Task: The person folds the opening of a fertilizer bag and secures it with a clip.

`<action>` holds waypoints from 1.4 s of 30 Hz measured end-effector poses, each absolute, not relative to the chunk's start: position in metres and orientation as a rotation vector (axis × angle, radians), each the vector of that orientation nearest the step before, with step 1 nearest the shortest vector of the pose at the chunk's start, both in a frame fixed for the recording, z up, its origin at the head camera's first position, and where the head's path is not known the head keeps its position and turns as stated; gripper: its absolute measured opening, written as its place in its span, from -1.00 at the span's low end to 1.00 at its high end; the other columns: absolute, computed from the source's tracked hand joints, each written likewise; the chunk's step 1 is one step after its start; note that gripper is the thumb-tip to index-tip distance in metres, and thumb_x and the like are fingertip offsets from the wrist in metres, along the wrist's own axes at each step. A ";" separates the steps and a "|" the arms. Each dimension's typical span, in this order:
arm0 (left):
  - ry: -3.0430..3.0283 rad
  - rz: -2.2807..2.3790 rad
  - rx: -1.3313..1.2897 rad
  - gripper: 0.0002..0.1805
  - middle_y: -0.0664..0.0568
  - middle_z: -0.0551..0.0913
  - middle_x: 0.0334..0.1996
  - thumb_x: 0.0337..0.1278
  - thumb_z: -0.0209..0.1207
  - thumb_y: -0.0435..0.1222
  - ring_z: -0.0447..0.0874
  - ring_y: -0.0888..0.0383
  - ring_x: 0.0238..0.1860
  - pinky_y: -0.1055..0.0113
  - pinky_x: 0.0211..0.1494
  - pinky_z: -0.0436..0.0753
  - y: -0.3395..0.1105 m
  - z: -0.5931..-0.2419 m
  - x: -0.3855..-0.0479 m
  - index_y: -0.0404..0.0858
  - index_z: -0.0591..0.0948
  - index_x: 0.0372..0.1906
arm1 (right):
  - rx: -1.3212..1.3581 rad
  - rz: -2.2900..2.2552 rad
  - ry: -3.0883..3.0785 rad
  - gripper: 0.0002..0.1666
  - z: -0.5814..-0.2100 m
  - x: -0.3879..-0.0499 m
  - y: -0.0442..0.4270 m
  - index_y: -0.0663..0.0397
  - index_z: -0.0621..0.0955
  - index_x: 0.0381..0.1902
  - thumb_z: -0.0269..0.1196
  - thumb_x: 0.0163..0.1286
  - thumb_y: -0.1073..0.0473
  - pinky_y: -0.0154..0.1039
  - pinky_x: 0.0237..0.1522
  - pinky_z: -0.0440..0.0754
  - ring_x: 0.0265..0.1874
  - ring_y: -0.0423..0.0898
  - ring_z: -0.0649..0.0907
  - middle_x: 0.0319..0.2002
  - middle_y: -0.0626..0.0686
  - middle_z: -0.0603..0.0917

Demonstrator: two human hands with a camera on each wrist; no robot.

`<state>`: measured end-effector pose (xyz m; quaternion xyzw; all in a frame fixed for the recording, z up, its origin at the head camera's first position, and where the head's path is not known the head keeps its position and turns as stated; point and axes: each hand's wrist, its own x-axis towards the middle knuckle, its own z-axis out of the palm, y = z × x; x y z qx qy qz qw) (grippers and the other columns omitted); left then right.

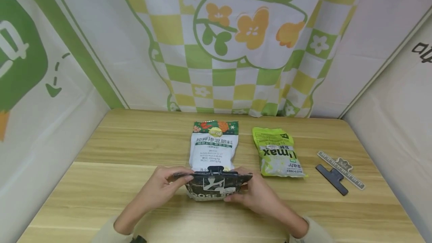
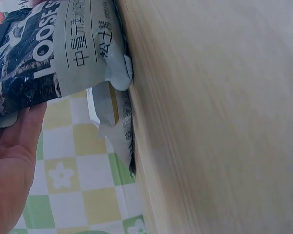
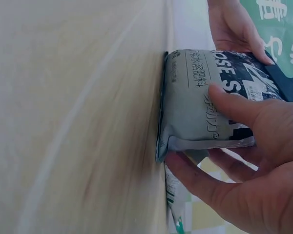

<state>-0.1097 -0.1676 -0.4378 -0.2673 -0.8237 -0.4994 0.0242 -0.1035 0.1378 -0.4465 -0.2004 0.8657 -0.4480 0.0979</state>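
Observation:
A black and grey bag (image 1: 210, 188) lettered "LOOSE" stands on the table, with a dark sealing clip (image 1: 216, 170) along its top edge. My left hand (image 1: 164, 185) pinches the bag's upper left corner between thumb and fingers. At the other side my right hand (image 1: 256, 194) grips the bag, thumb on the front face. In the right wrist view, the fingers of that right hand (image 3: 249, 170) reach round the bag's side, low near the tabletop. Some left-hand fingertips are hidden behind the bag (image 2: 83, 48).
Behind the held bag lies a white bag (image 1: 212, 147) with a green top band. A lime-green bag (image 1: 278, 155) lies to its right. Farther right are a second black clip (image 1: 332, 180) and a pale ruler-like clip (image 1: 341, 170), close together. A patterned curtain (image 1: 236, 81) hangs behind the table.

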 end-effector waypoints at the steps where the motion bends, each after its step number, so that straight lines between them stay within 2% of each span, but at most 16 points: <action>1: -2.539 -1.540 -0.830 -0.85 -0.12 0.87 -0.10 0.35 0.30 -0.42 0.79 0.41 -0.10 0.38 -0.16 0.81 -0.168 -0.438 -0.110 -0.24 0.81 -0.09 | -0.588 -1.335 2.570 -0.37 -0.447 -0.103 0.137 -0.23 0.70 0.12 0.66 0.06 0.11 -0.36 0.07 0.75 0.06 -0.14 0.73 0.08 -0.10 0.75; 5: -2.486 -1.509 -0.846 -0.84 -0.16 0.87 -0.13 0.32 0.29 -0.48 0.77 0.46 -0.15 0.38 -0.23 0.81 -0.167 -0.439 -0.109 -0.29 0.81 -0.10 | -0.565 -1.399 2.495 -0.35 -0.446 -0.103 0.135 -0.16 0.70 0.16 0.64 0.08 0.16 -0.40 -0.02 0.77 -0.01 -0.18 0.77 0.08 -0.06 0.80; 9: -2.481 -1.481 -0.826 -0.84 -0.18 0.87 -0.12 0.34 0.29 -0.47 0.79 0.42 -0.16 0.39 -0.24 0.80 -0.166 -0.438 -0.109 -0.32 0.81 -0.09 | -0.581 -1.402 2.447 -0.38 -0.443 -0.103 0.134 -0.17 0.71 0.15 0.62 0.10 0.15 -0.40 0.08 0.74 -0.01 -0.20 0.81 0.05 -0.10 0.84; 14: -2.506 -1.465 -0.784 -0.84 -0.17 0.87 -0.10 0.34 0.30 -0.44 0.79 0.40 -0.18 0.39 -0.23 0.81 -0.166 -0.435 -0.108 -0.32 0.81 -0.07 | -0.600 -1.396 2.448 -0.38 -0.440 -0.102 0.134 -0.19 0.72 0.18 0.61 0.12 0.13 -0.40 0.07 0.74 -0.01 -0.20 0.81 0.07 -0.09 0.84; 20: -2.522 -1.461 -0.763 -0.84 -0.17 0.87 -0.11 0.35 0.28 -0.43 0.68 0.48 -0.33 0.42 -0.39 0.72 -0.168 -0.428 -0.107 -0.31 0.80 -0.06 | -0.584 -1.420 2.404 -0.42 -0.437 -0.099 0.134 -0.20 0.73 0.15 0.61 0.13 0.11 -0.41 0.04 0.74 -0.04 -0.21 0.81 0.05 -0.08 0.85; 26: -2.542 -1.437 -0.736 -0.83 -0.12 0.88 -0.13 0.39 0.27 -0.41 0.50 0.46 -0.52 0.43 -0.56 0.57 -0.172 -0.420 -0.108 -0.27 0.81 -0.05 | -0.609 -1.450 2.388 -0.42 -0.431 -0.098 0.131 -0.18 0.72 0.16 0.61 0.15 0.09 -0.37 0.04 0.76 -0.04 -0.22 0.81 0.04 -0.09 0.85; 30: -2.563 -1.426 -0.708 -0.83 -0.11 0.88 -0.14 0.41 0.27 -0.39 0.52 0.45 -0.49 0.43 -0.55 0.55 -0.174 -0.415 -0.110 -0.26 0.81 -0.05 | -0.632 -1.461 2.385 -0.38 -0.428 -0.099 0.128 -0.18 0.70 0.21 0.61 0.16 0.08 -0.33 0.04 0.78 -0.05 -0.24 0.80 0.06 -0.09 0.84; 38: -2.596 -1.440 -0.612 -0.82 0.08 0.84 -0.35 0.46 0.24 -0.33 0.46 0.43 -0.51 0.43 -0.57 0.46 -0.187 -0.403 -0.112 -0.22 0.81 -0.03 | -0.631 -1.440 2.371 -0.31 -0.419 -0.101 0.115 -0.13 0.63 0.28 0.59 0.20 0.05 -0.31 -0.13 0.79 -0.21 -0.29 0.76 0.03 -0.04 0.84; 42: -2.589 -1.446 -0.556 -0.82 0.14 0.69 -0.51 0.47 0.24 -0.31 0.40 0.40 -0.57 0.41 -0.61 0.41 -0.194 -0.397 -0.117 -0.21 0.80 0.00 | -0.621 -1.417 2.369 -0.42 -0.414 -0.102 0.109 -0.10 0.67 0.19 0.57 0.24 -0.01 -0.30 -0.17 0.78 -0.27 -0.28 0.76 -0.04 -0.05 0.85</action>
